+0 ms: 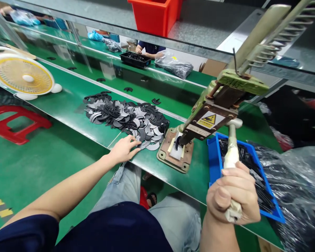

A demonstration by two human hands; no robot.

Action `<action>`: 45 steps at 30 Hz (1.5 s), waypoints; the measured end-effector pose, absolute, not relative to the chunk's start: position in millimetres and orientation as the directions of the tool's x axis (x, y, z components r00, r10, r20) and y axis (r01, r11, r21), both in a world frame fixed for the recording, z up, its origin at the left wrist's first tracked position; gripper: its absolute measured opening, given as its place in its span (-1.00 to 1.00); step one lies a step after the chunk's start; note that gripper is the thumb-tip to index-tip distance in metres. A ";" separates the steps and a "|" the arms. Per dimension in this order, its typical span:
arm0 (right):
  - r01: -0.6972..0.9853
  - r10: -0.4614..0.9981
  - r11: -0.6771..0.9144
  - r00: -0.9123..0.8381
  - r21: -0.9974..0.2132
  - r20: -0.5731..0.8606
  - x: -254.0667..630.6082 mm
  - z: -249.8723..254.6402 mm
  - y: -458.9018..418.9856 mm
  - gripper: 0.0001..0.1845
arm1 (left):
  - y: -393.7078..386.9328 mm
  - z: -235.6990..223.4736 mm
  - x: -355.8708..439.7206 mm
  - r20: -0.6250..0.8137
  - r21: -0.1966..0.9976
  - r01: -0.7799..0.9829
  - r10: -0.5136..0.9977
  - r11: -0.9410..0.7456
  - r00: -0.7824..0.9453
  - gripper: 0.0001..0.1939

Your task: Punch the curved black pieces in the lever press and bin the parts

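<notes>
My right hand (232, 196) is closed round the white lever handle (231, 154) of a green hand press (220, 108) on the green bench. Under the press head a small dark part (177, 141) lies on a white pad on the brown base plate (173, 157). My left hand (124, 148) rests on the bench with fingers stretched out, its fingertips touching the near edge of a heap of black and grey crescent-shaped pieces (126, 117). It holds nothing that I can see.
A blue tray (215, 164) with dark parts sits right of the press, beside a black plastic bag (299, 189). A white and yellow fan (22, 75) stands at the left. Across the belt another person (149, 49) works by a black tray (135, 58). A red bin (154, 15) is overhead.
</notes>
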State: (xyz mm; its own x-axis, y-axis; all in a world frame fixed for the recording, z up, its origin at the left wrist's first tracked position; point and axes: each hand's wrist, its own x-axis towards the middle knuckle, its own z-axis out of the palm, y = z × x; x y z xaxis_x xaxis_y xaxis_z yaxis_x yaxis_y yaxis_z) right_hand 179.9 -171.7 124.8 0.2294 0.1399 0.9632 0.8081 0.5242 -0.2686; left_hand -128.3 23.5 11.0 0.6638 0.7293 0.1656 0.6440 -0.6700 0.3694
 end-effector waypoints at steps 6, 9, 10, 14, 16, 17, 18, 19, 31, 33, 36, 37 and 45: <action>0.816 0.146 0.507 0.235 -0.277 0.961 181.8 124.1 -171.2 -0.61 | 17.2 0.0 -151.4 0.240 0.392 0.638 0.743 -0.663 0.625 -0.61; 0.824 0.025 0.524 0.240 -0.217 0.971 182.9 121.2 -162.0 -0.47 | 14.5 -1.0 -160.4 0.249 0.412 0.696 0.808 -0.588 0.535 -0.57; 0.824 -0.011 0.531 0.242 -0.200 0.970 183.0 120.6 -158.8 -0.43 | 13.9 -0.7 -161.1 0.243 0.406 0.733 0.837 -0.546 0.490 -0.50; 0.822 -0.047 0.535 0.261 -0.196 0.964 181.4 121.4 -153.0 -0.39 | 15.3 2.7 -155.1 0.176 0.347 0.843 0.912 -0.411 0.372 -0.28; 0.828 -0.020 0.523 0.250 -0.203 0.968 180.2 122.9 -154.4 -0.40 | 17.7 4.5 -151.2 0.139 0.342 0.855 0.920 -0.391 0.365 -0.31; 0.832 -0.016 0.516 0.245 -0.202 0.969 179.5 123.5 -155.5 -0.41 | 18.6 5.0 -149.9 0.127 0.356 0.852 0.923 -0.384 0.363 -0.34; 0.837 -0.010 0.507 0.243 -0.205 0.970 178.8 124.0 -156.6 -0.42 | 19.1 5.2 -149.3 0.113 0.382 0.843 0.925 -0.378 0.363 -0.38; 0.841 -0.004 0.500 0.240 -0.206 0.971 178.1 124.2 -157.7 -0.43 | 18.8 5.0 -149.4 0.096 0.419 0.830 0.927 -0.368 0.362 -0.41; 0.839 0.067 0.488 0.241 -0.243 0.968 173.4 126.4 -164.7 -0.50 | 24.1 32.8 -107.1 -0.078 0.958 0.272 0.819 -0.097 0.568 -0.52; 0.836 0.085 0.490 0.235 -0.246 0.968 172.9 127.2 -166.7 -0.53 | 34.1 44.6 -79.1 -0.107 0.958 0.273 0.770 -0.091 0.629 -0.58; 0.833 0.113 0.488 0.235 -0.260 0.965 171.9 127.9 -168.5 -0.56 | 48.4 51.0 -34.2 -0.118 0.943 0.303 0.710 -0.140 0.694 -0.69; 0.833 0.107 0.489 0.238 -0.259 0.965 171.4 128.1 -168.5 -0.57 | 52.3 50.2 -19.8 -0.107 0.938 0.306 0.702 -0.163 0.704 -0.71; 0.839 0.035 0.487 0.259 -0.243 0.965 168.8 128.6 -160.8 -0.59 | 45.7 46.0 49.1 -0.262 0.955 0.290 0.625 0.061 0.735 -0.65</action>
